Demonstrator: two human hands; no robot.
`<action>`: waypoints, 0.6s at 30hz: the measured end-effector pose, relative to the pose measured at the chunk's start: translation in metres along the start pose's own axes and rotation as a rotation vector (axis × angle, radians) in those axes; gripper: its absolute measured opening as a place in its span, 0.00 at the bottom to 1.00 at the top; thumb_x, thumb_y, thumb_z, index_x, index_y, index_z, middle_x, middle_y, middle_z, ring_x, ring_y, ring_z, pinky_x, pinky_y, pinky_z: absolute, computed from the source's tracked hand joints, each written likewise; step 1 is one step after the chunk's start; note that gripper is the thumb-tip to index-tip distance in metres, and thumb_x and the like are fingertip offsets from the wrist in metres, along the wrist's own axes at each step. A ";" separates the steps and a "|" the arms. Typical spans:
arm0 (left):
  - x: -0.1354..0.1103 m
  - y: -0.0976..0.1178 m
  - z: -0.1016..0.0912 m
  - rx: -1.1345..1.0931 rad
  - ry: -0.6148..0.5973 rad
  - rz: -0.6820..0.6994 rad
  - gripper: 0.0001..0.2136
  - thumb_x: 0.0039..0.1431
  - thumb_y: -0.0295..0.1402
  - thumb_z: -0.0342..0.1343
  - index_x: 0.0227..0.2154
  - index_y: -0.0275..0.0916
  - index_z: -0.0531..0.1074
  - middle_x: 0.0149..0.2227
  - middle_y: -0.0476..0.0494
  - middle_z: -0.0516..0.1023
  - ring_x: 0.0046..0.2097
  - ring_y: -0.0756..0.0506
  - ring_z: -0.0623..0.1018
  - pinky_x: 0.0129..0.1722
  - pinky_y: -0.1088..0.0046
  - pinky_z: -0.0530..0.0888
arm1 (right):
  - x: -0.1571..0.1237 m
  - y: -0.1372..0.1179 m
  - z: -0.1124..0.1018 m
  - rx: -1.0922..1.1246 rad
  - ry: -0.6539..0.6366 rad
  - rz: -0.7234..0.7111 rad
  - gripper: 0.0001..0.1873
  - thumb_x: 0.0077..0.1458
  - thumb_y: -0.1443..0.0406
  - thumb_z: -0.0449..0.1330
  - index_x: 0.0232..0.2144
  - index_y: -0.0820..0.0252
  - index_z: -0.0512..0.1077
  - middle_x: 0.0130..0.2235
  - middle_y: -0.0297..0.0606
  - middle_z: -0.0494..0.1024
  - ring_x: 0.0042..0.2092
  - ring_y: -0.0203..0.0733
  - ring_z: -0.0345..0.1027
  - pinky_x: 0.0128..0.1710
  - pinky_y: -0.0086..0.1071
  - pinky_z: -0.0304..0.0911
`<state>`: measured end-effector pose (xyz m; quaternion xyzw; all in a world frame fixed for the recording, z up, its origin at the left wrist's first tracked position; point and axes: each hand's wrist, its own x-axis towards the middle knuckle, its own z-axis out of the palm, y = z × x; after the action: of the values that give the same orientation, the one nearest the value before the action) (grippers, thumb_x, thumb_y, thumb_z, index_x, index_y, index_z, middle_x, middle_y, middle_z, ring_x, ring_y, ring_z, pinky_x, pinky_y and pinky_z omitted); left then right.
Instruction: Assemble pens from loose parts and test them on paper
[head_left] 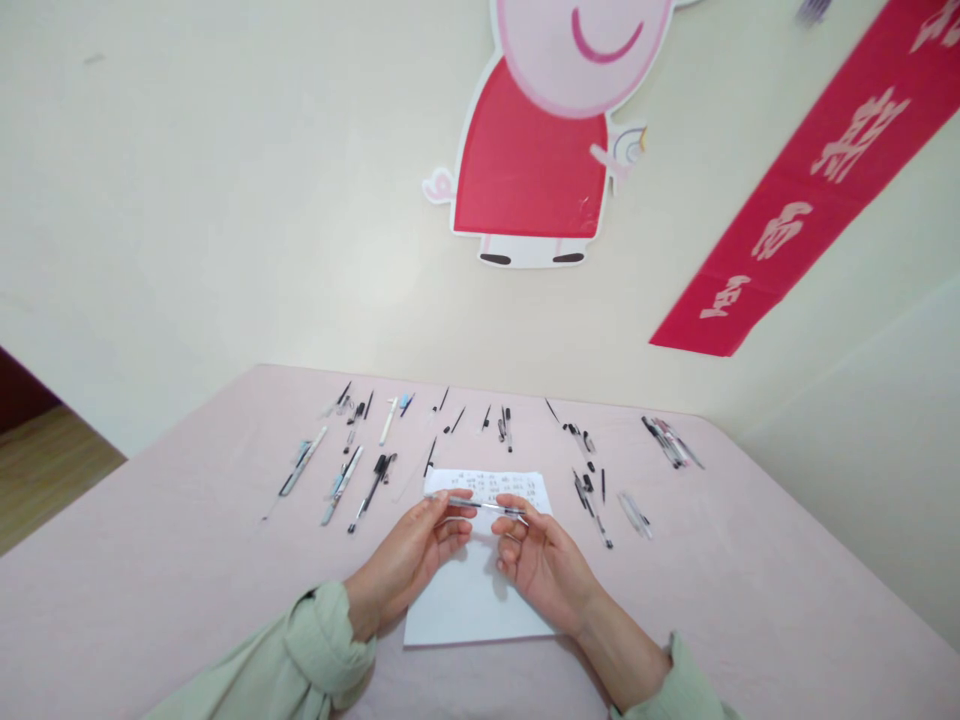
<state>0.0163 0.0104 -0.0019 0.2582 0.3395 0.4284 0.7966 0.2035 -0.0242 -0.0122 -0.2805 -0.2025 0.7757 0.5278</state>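
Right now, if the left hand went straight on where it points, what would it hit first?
The left hand holds the pen. Going on, it would probably bump the fingers of the right hand just across; depth is hard to tell.

Pink table (pixel 150 580), white paper sheet (pixel 472 600) near its front edge, scattered pens (pixel 341 480) beyond

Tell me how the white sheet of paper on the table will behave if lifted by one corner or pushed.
The paper lies thin and flat, so lifted by a corner it would probably droop. It looks light, so a push would likely slide it over the smooth table.
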 end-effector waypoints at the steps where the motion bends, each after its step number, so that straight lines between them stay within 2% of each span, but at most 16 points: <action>1: 0.000 0.000 0.000 0.003 -0.001 0.002 0.09 0.62 0.36 0.55 0.38 0.36 0.76 0.37 0.41 0.78 0.37 0.49 0.76 0.42 0.73 0.73 | 0.000 0.000 -0.001 -0.004 0.001 -0.003 0.14 0.55 0.61 0.61 0.44 0.59 0.72 0.34 0.36 0.80 0.26 0.32 0.68 0.31 0.28 0.66; 9: 0.000 -0.001 -0.001 0.020 -0.018 0.006 0.10 0.62 0.37 0.55 0.38 0.36 0.76 0.36 0.41 0.78 0.38 0.49 0.76 0.42 0.74 0.73 | 0.000 0.003 -0.003 -0.055 -0.002 -0.036 0.12 0.56 0.62 0.62 0.42 0.59 0.72 0.32 0.35 0.79 0.26 0.31 0.68 0.31 0.27 0.65; 18: 0.000 -0.001 0.000 0.018 -0.004 0.004 0.10 0.62 0.37 0.55 0.37 0.36 0.77 0.37 0.41 0.78 0.38 0.49 0.76 0.43 0.74 0.74 | -0.001 0.002 -0.001 -0.015 0.003 -0.017 0.13 0.55 0.63 0.62 0.43 0.60 0.72 0.33 0.36 0.80 0.26 0.32 0.68 0.31 0.28 0.66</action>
<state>0.0167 0.0102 -0.0024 0.2670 0.3411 0.4265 0.7940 0.2030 -0.0256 -0.0141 -0.2838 -0.2098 0.7693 0.5326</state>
